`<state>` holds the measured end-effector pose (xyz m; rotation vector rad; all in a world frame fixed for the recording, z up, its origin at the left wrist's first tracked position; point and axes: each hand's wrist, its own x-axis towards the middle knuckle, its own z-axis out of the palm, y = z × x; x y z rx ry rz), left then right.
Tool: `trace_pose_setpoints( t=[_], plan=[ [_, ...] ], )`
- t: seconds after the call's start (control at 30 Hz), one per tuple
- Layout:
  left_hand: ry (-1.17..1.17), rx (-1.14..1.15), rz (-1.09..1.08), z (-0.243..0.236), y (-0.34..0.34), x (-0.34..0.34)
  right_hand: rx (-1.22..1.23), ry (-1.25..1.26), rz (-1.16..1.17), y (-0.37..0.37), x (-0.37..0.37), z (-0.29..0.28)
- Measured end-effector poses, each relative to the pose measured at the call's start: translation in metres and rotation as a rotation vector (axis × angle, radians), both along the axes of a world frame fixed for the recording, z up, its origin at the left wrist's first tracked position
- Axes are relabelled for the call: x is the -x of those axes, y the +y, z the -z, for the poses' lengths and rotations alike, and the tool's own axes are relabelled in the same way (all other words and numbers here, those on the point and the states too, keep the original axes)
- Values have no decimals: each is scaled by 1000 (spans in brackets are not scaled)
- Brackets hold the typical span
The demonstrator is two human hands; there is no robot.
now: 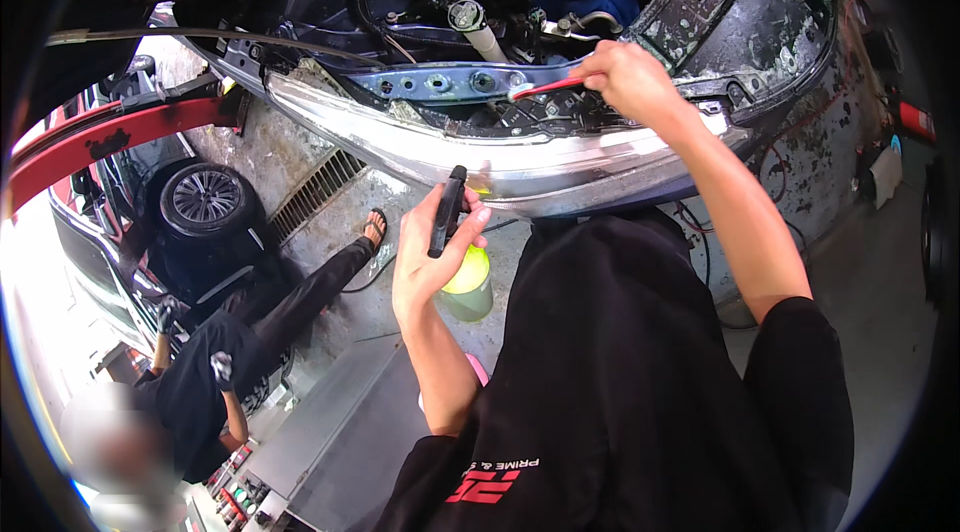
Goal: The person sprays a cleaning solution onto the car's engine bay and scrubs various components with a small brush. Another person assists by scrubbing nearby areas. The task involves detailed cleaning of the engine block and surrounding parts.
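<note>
My left hand [422, 257] is closed around the neck of a spray bottle [468, 298] with a black trigger head and a yellow-green body. The bottle hangs upright just in front of the car's long clear headlight [385, 142]. Over the front of the engine bay, my right hand [630, 82] pinches a small red-handled brush [550, 88]. Its pale bristle end reaches left, at the blue-painted metal crossbar [440, 84] behind the headlight. Whether the bristles touch the bar or the dark parts beside it, I cannot tell.
The open engine bay holds hoses, a grey tube [478, 30] and a black cover [690, 2] spotted with whitish residue. At left stand a red lift arm [130, 127], a wheel [207, 200] and a crouching co-worker [215, 352] in gloves. A floor grate [318, 190] lies between.
</note>
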<state>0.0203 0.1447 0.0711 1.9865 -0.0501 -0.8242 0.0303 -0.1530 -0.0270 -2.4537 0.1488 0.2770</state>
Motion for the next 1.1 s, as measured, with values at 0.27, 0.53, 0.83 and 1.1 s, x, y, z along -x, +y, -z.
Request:
trace_pose_setpoints(
  t=[0.27,0.53,0.83,1.1],
  plan=[
    [61,125,-17,7,-15,8,-92,-28,-221,-33,-39,18],
    [32,84,41,7,-17,3,-492,81,-63,17,-45,32],
    [89,170,-70,8,-4,-4,-391,463,-63,7,-93,-6],
    [87,182,-36,2,-1,-11,-292,196,-196,83,-144,6]
  ],
)
